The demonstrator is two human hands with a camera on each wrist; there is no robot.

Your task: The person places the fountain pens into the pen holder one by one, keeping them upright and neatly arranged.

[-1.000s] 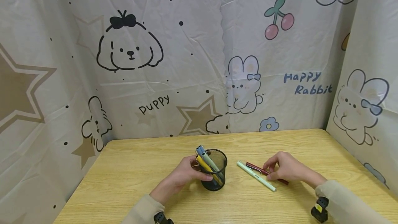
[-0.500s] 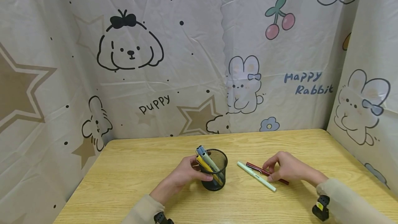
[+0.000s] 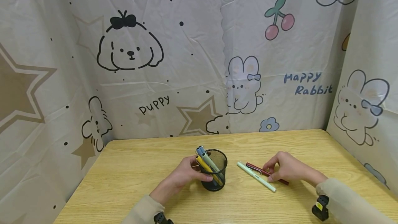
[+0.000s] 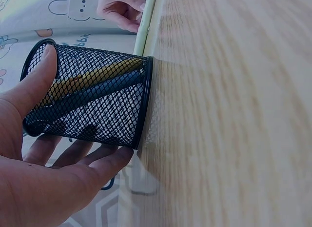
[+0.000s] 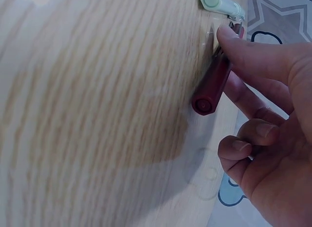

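A black mesh pen holder (image 3: 224,168) stands upright on the wooden table, and my left hand (image 3: 188,171) grips its left side with the thumb across the front. Inside lean a yellow pen (image 3: 202,164), a pale green pen (image 3: 210,161) and a blue pen (image 3: 200,150). To the right, my right hand (image 3: 287,167) pinches a dark red pen (image 3: 254,166) between thumb and fingers, low over the table. In the right wrist view, the end of the red pen (image 5: 210,90) points out below the thumb. A mint green pen (image 3: 256,176) lies slantwise just left of the red one.
The wooden table (image 3: 140,168) reaches back to a hanging cloth (image 3: 192,61) printed with cartoons. More of this cloth closes off the left and right sides. Each sleeve carries a small black wrist camera (image 3: 320,208).
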